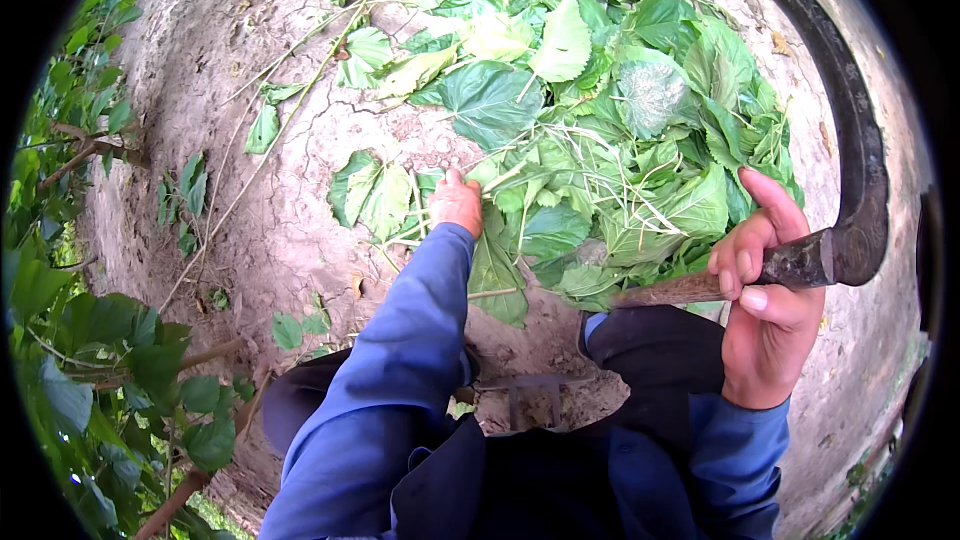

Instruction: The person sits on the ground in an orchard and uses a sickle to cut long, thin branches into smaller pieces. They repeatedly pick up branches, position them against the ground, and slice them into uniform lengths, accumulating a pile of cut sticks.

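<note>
My right hand holds a sickle by its wooden handle, with the index finger raised off the grip. The sickle's dark curved blade points up and away along the right side. Ahead of me, my left hand reaches down to the near left edge of a heap of broad green leaves. Its fingers are curled among leaf stems and mostly hidden, so I cannot tell whether they grip any. Just left of that hand lie a few toothed leaves. Thin pale stems lie across the heap.
Cracked bare soil surrounds the heap. A long thin branch with few leaves lies to the left. Leafy bushes with woody stems line the left side. Between my legs is a dark metal frame at ground level.
</note>
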